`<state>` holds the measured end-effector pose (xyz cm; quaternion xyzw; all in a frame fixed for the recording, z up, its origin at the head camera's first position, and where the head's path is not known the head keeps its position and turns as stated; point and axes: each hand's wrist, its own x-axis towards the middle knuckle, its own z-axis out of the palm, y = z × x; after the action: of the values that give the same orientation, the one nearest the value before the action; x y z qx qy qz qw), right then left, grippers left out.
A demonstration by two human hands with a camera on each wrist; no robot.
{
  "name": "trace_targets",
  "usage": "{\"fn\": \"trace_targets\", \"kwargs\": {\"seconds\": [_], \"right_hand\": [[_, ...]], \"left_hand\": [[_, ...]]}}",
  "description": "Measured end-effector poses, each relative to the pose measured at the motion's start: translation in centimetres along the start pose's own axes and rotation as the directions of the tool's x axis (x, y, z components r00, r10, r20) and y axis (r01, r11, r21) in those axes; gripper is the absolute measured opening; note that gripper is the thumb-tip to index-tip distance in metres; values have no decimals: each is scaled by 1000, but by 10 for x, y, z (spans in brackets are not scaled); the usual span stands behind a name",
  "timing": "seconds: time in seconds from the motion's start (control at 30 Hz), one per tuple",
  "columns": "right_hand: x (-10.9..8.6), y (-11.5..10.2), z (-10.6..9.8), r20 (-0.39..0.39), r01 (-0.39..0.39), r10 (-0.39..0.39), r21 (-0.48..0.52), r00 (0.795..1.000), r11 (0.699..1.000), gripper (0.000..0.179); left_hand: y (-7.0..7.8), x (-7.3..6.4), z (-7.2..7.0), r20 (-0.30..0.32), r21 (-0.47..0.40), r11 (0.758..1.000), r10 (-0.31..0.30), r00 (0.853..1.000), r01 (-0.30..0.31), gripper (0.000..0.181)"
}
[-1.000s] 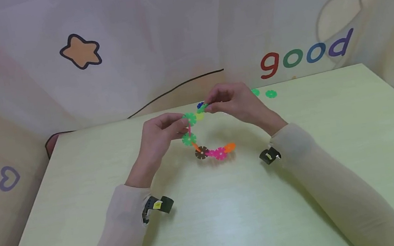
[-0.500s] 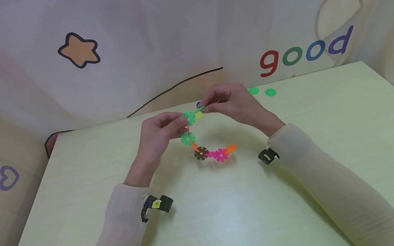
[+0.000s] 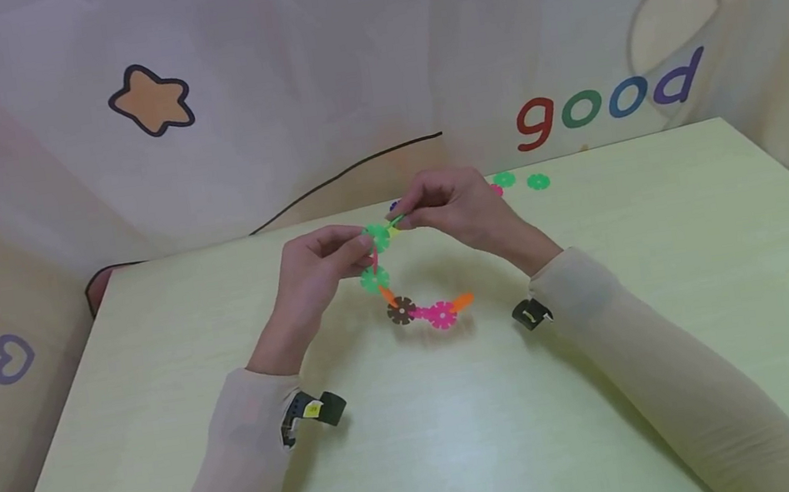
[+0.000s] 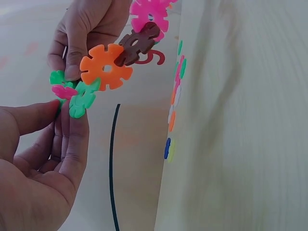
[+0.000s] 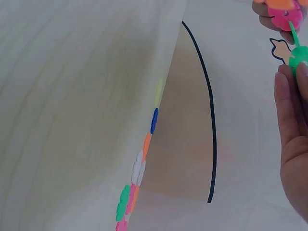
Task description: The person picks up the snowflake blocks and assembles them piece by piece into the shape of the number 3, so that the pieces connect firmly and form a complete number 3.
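A curved chain of slotted plastic snowflake discs hangs above the table. My left hand (image 3: pixel 319 277) pinches its upper end at a green disc (image 3: pixel 378 237). Below follow a second green disc (image 3: pixel 373 281), a brown disc (image 3: pixel 401 311), a pink disc (image 3: pixel 442 315) and an orange disc (image 3: pixel 463 302) at the free end. Between finger and thumb, my right hand (image 3: pixel 459 199) holds another green disc (image 5: pixel 299 57), almost edge-on, against the left-hand one. In the left wrist view, fingers partly cover both top discs; whether their slots are engaged I cannot tell.
Loose discs lie along the table's back edge: green discs (image 3: pixel 539 182), a blue disc (image 5: pixel 154 121), a yellow disc (image 5: pixel 159 92), white discs (image 5: pixel 138 168) and others. A printed cloth (image 3: pixel 311 81) stands behind the table (image 3: pixel 422 444).
The green disc in my right hand has turned from flatter to nearly edge-on, and that hand has shifted slightly left. My left hand stays almost still with the chain.
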<state>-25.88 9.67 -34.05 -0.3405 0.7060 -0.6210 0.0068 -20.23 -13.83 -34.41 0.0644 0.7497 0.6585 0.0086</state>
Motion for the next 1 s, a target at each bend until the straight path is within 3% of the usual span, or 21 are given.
{"fn": "trace_targets", "kwargs": {"seconds": [0.53,0.8,1.0], "right_hand": [[-1,2,9,-78,-15,11,-54,997,998,9],[0,4,11,-52,8,-13,-86,999,996,8],[-1,1,10,-29,-21,20,-57,999,998,7]], "left_hand": [[3,-2,3,-31,36,999,-11,999,12,20],[3,-2,2,-1,48,999,20,1000,-20,18],[1,-1,1,30,43,999,25,999,-27,17]]}}
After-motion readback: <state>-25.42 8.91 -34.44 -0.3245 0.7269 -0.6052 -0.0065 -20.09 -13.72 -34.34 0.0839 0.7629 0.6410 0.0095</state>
